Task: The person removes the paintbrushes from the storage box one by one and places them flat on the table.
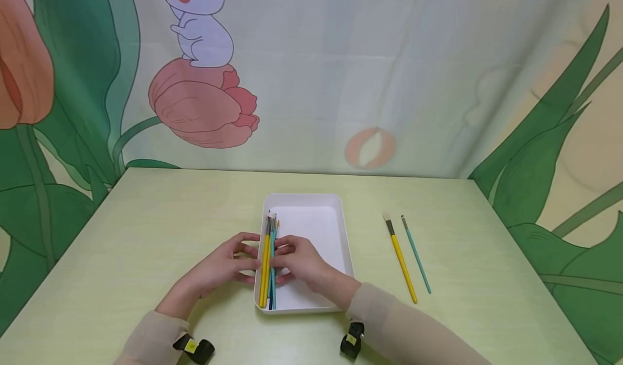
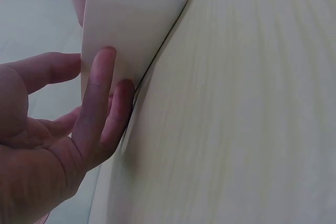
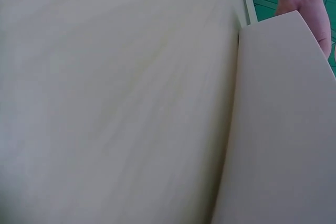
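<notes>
In the head view, a white rectangular tray [image 1: 311,196] holds a bundle of yellow paintbrushes [image 1: 264,278] and teal paintbrushes [image 1: 273,289] lengthwise along its left wall. My left hand [image 1: 221,265] is outside that wall, its spread fingers at the rim; the left wrist view shows fingertips [image 2: 105,61] against the wall's outer face. Reaching in over the tray, my right hand [image 1: 304,262] has its fingertips against the right side of the bundle, midway along the handles. The right wrist view shows the tray's outer wall [image 3: 283,124], with the right hand out of frame.
To the tray's right, a yellow paintbrush [image 1: 401,265] with pale bristles and a thinner teal paintbrush [image 1: 417,257] lie side by side on the pale table [image 1: 194,203]. A printed curtain [image 1: 311,84] hangs behind the table's far edge.
</notes>
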The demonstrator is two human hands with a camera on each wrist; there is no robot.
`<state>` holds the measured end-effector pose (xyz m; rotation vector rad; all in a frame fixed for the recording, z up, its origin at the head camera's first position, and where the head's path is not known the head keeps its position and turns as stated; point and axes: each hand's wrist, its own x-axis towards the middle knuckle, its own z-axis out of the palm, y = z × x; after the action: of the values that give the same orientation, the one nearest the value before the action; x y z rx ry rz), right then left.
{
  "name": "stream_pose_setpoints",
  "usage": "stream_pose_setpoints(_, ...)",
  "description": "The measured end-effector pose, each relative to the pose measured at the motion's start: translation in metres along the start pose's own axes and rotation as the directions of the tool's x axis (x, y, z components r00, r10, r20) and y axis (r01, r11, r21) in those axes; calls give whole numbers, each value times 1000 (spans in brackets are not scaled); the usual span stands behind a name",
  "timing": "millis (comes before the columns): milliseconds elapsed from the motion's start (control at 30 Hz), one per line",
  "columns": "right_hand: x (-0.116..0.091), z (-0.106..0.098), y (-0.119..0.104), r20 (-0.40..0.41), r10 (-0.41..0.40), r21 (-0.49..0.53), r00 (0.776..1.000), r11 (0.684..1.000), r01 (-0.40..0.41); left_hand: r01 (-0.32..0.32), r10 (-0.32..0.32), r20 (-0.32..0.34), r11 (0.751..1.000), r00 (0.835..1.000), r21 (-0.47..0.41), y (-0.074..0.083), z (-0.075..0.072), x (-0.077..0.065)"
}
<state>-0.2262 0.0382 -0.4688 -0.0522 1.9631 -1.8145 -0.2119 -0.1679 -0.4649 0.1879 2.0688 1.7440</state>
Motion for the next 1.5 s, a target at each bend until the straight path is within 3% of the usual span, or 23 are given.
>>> stream_pose_setpoints(333, -5, -12, -1, 31, -14, 13, 999, 1000, 13, -6, 6, -10, 1000, 1000, 1, 1, 1, 0)
stream_pose_setpoints(867, -18, -47, -13, -12, 4, -25, 1000, 1000, -4, 1, 0, -23, 1000, 1000, 15, 0, 2, 0)
stream_pose_setpoints(1500, -34, -95, -22, -30, -62, -42, 998, 997, 61, 7, -7, -31, 1000, 1000, 16, 0, 3, -1)
